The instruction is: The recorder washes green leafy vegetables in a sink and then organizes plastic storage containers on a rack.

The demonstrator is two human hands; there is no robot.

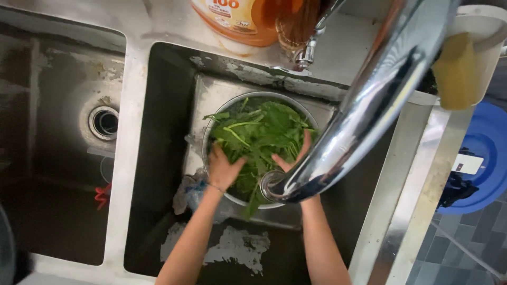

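Note:
A round metal bowl (274,99) full of green leafy vegetables (261,129) sits in the right basin of a steel sink. My left hand (223,169) rests flat on the leaves at the bowl's near left side, fingers spread. Across the bowl, my right hand (297,155) presses into the greens at the near right, partly hidden behind the curved chrome faucet spout (364,111). Both hands touch the leaves; neither closes around anything that I can see.
The left basin has a round drain (104,122). A crumpled plastic bag (191,192) lies beside the bowl. An orange bottle (237,21) stands behind the sink. A yellow sponge (458,71) hangs in a white holder at right; a blue basin (483,158) is on the floor.

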